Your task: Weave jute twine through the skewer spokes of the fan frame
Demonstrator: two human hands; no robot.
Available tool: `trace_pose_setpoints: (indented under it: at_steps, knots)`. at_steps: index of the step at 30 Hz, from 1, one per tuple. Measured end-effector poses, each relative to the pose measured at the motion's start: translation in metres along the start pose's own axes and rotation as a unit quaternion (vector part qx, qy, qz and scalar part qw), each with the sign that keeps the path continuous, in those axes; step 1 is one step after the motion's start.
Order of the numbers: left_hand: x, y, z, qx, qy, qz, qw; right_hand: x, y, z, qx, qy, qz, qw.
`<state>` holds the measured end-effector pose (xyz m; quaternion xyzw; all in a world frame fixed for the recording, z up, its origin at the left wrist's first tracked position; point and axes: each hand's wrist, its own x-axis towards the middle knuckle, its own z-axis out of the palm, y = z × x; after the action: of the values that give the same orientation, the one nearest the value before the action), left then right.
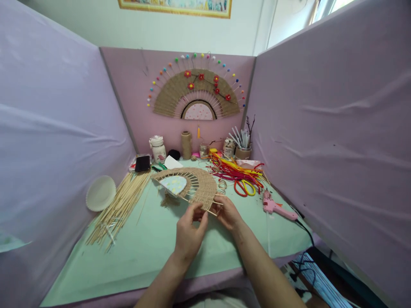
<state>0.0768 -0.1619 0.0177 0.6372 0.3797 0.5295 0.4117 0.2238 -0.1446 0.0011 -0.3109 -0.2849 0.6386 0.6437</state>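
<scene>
A half-round woven fan (205,187) of tan twine on thin wooden sticks is held tilted above the table, with a pale blue patterned half-circle at its centre. My left hand (191,231) pinches its near lower edge between thumb and fingers. On the right, my right hand (227,213) grips the same end, its fingers partly behind the bare stick tips that stick out past the weave. Some of the right fingertips are hidden by the fan. A small bundle of twine (170,200) lies on the table just below the fan's left part.
Bamboo sticks (123,201) and a white round dish (101,193) lie left. At right are red and yellow pipe cleaners (234,169), scissors (245,188) and a corded pink glue gun (276,207). Jars and a twine spool (186,145) stand behind, under a finished fan (170,96).
</scene>
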Motion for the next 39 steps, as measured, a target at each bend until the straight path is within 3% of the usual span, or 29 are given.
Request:
trace_pose_setpoints:
  at_steps: [4,7,9,11,13,14,18,22,29,35,39]
  knots:
    - [-0.007,0.002,0.002,-0.145,0.028,-0.083,0.986,-0.001,-0.001,0.002,0.005,-0.001,0.006,1.0]
    - [-0.01,0.003,0.003,-0.261,0.065,-0.175,0.947,-0.002,-0.003,0.003,0.008,-0.002,0.011,1.0]
    - [-0.008,0.003,0.002,-0.332,0.06,-0.28,0.899,-0.002,-0.003,0.004,0.006,-0.001,0.015,1.0]
    - [0.002,0.004,0.0,-0.416,0.003,-0.391,0.821,-0.002,-0.002,0.004,-0.004,-0.006,0.014,1.0]
    - [0.015,0.005,-0.002,-0.482,-0.063,-0.449,0.75,-0.001,0.0,0.004,-0.017,-0.013,0.001,1.0]
    - [0.022,0.006,-0.001,-0.496,-0.074,-0.455,0.736,-0.001,0.001,0.004,-0.023,-0.013,-0.01,1.0]
    - [0.039,0.003,0.003,-0.482,-0.033,-0.451,0.751,-0.001,0.002,-0.002,-0.072,-0.011,-0.048,0.996]
    - [0.038,-0.005,0.005,-0.453,-0.014,-0.44,0.775,-0.003,-0.002,-0.014,-0.205,-0.013,-0.087,0.975]
    - [0.03,-0.017,-0.002,-0.443,-0.07,-0.43,0.784,-0.012,-0.008,-0.037,-0.422,0.034,-0.148,0.894]
    - [0.025,-0.025,-0.005,-0.445,-0.082,-0.438,0.777,-0.018,-0.01,-0.037,-0.508,0.059,-0.262,0.818]
    - [0.022,-0.022,-0.009,-0.444,-0.083,-0.428,0.783,-0.023,-0.01,-0.036,-0.547,0.094,-0.295,0.778]
